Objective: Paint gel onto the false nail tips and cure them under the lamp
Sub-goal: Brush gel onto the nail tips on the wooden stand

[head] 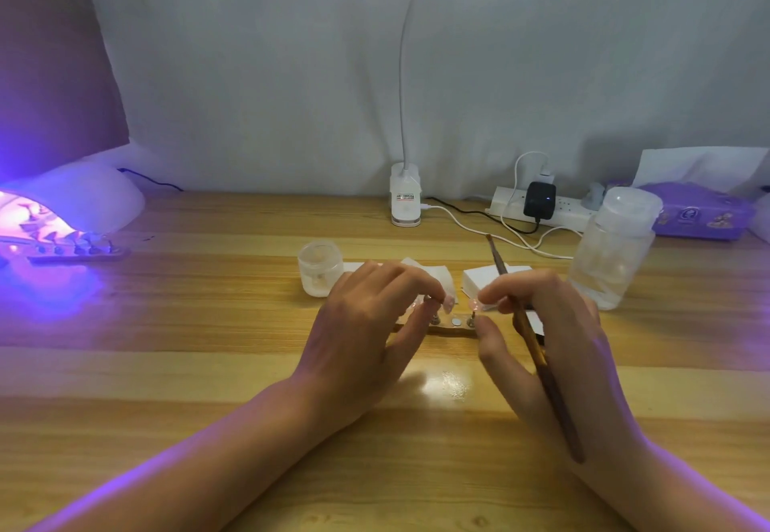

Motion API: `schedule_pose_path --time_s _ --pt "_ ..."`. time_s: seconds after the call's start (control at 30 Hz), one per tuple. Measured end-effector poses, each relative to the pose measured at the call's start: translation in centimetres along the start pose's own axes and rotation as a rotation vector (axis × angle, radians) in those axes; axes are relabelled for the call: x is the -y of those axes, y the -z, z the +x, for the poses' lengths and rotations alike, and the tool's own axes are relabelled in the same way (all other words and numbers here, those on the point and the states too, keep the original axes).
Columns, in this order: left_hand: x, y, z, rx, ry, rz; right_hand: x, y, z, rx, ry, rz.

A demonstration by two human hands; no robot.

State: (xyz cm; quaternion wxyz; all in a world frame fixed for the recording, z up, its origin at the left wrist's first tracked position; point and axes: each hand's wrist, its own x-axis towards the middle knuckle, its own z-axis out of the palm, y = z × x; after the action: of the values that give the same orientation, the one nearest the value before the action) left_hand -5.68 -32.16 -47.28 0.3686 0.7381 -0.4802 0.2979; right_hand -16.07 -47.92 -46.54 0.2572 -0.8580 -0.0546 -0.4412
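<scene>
The left grip [366, 323] and right grip [558, 335] are bare, like both forearms [200, 452].

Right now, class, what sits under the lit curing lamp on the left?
A holder strip of nail tips on stands pokes out from under the curing lamp. Its inner end is lost in purple glare.

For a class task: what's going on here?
Over a wooden table, the person's left hand pinches a clear false nail tip on a wooden holder strip. The right hand holds a brown-handled brush and pinches another tip. A second strip of tips sits at the opening of the glowing white curing lamp.
</scene>
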Motion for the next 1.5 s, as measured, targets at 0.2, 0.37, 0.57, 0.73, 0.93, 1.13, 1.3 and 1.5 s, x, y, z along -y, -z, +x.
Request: schedule_pose_path --time_s 0.2,0.37,0.57,0.73,0.93,1.13,1.3,1.5 --pt "-0.2 0.1 -0.1 0.051 -0.101 0.049 0.2 -0.4 -0.3 0.043 -0.034 0.028" --pt "-0.3 0.1 -0.1 0.057 -0.117 0.063 0.0 -0.5 -0.2 0.034 -0.002 0.017" --pt "-0.4 0.0 -0.1 0.058 -0.126 0.060 -0.2 -0.5 -0.1 0.040 0.030 0.010" --pt "-0.3 0.1 -0.2 0.069 -0.113 0.055 -0.4 -0.6 -0.1 0.041 0.036 0.010" --pt "-0.4 0.0 -0.1 0.089 -0.094 0.051 -0.6 -0.7 -0.1 0.017 0.033 0.012" --pt "-0.1 -0.1 -0.2 0.155 0.102 0.128 -1.3 -0.4 -0.1 0.024 -0.016 0.012" --pt "0.8 -0.3 -0.4 0.282 0.311 0.195 -1.6 -0.5 -0.1 0.062 -0.041 -0.031" --pt "1.7 -0.6 -0.5 0.317 0.450 0.081 -1.5 -0.5 0.0 0.086 -0.021 -0.109"
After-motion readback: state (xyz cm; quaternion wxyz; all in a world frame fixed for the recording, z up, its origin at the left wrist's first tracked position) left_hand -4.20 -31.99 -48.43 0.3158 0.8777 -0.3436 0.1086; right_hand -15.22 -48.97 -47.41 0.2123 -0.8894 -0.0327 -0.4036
